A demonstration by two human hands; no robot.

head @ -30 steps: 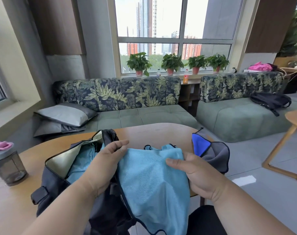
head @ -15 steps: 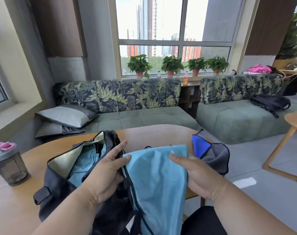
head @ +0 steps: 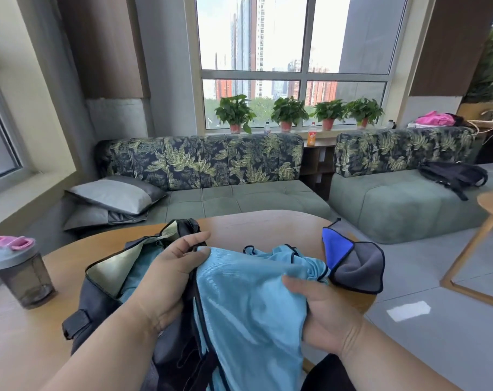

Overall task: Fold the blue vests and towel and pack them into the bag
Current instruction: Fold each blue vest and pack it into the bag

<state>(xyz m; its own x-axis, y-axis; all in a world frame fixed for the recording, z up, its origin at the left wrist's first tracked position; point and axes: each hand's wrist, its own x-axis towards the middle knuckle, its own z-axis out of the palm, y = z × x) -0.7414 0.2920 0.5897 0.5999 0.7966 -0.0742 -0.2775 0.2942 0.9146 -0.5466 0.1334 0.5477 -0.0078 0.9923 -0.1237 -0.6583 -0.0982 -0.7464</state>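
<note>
A light blue vest (head: 248, 303) with dark trim hangs over the near edge of the wooden table (head: 267, 227). My left hand (head: 169, 277) pinches its top left edge and my right hand (head: 321, 311) grips its right side, bunching the cloth. A dark bag (head: 98, 300) lies open on the table to the left, with a pale lining and more light blue cloth (head: 139, 273) inside. A grey towel with a bright blue face (head: 355, 263) lies folded at the table's right edge.
A shaker bottle with a pink lid (head: 17, 272) stands at the table's left. Green sofas (head: 239, 198) with leaf-print backs sit behind the table. A small wooden side table (head: 490, 221) stands on the right over grey floor.
The vest has gone from a flat held panel to a bunched one: my right hand has slid down and gathered its right side. My left hand keeps the top left edge.
</note>
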